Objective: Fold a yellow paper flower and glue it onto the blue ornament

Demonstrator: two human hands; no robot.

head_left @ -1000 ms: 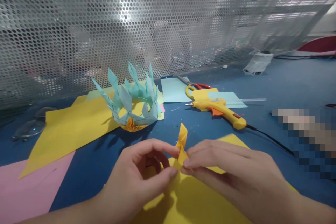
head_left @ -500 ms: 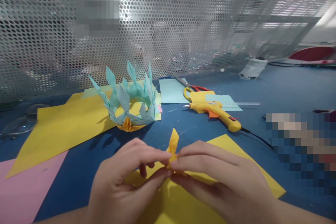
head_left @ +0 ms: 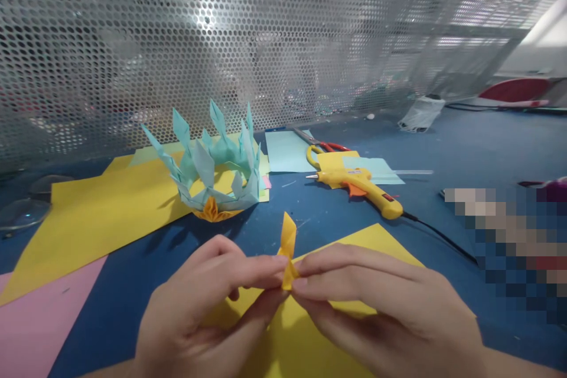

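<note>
Between both hands a small folded piece of yellow-orange paper (head_left: pixel 288 239) stands upright, its pointed tip showing above the fingers. My left hand (head_left: pixel 204 301) pinches it from the left with thumb and forefinger. From the right, my right hand (head_left: pixel 376 301) pinches it too, fingertips pressed against its lower part. A flat yellow sheet (head_left: pixel 301 342) lies on the table beneath the hands. Beyond them stands a light-blue folded-paper crown (head_left: pixel 204 162) with tall spikes and an orange folded ornament (head_left: pixel 211 210) at its front base.
A yellow glue gun (head_left: pixel 354 180) with a black cord lies right of the crown, near scissors (head_left: pixel 319 147) and a light-blue sheet (head_left: pixel 286 150). Large yellow (head_left: pixel 101 207) and pink paper (head_left: pixel 48 331) cover the left. Glasses (head_left: pixel 24 212) rest there. A perforated metal panel (head_left: pixel 266 35) stands behind.
The folded paper has turned slightly, and its lower part now shows more between the fingertips. My hands are a little farther apart. The view has shifted slightly.
</note>
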